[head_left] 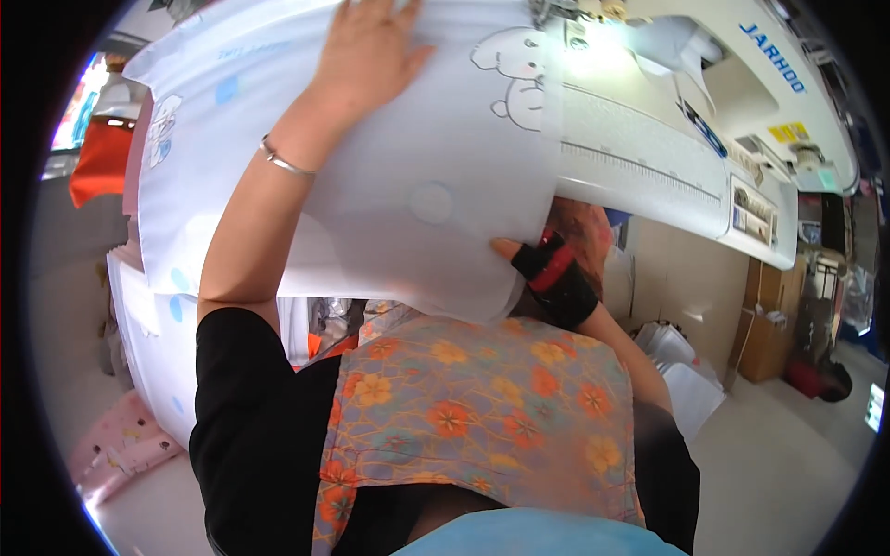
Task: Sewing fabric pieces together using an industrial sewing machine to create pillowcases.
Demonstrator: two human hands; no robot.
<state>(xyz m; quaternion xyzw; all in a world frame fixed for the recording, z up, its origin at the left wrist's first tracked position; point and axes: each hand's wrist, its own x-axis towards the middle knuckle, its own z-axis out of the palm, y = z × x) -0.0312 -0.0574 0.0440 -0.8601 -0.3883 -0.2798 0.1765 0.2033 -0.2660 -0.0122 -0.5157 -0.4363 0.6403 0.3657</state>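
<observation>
White printed cloth (371, 208) spreads beneath the left hand (371, 60) and reaches down past it toward the person's floral apron (482, 408). That hand lies flat on the upper part, fingers spread. The right hand (559, 264), in a black and red wrap, is at the cloth's lower right edge, its thumb on top; the other fingers are hidden, so whether they clamp the fabric cannot be told. The two hands are well apart. The cloth's right edge meets the white sewing machine (756, 65), just left of its ruler-marked bed (640, 153).
</observation>
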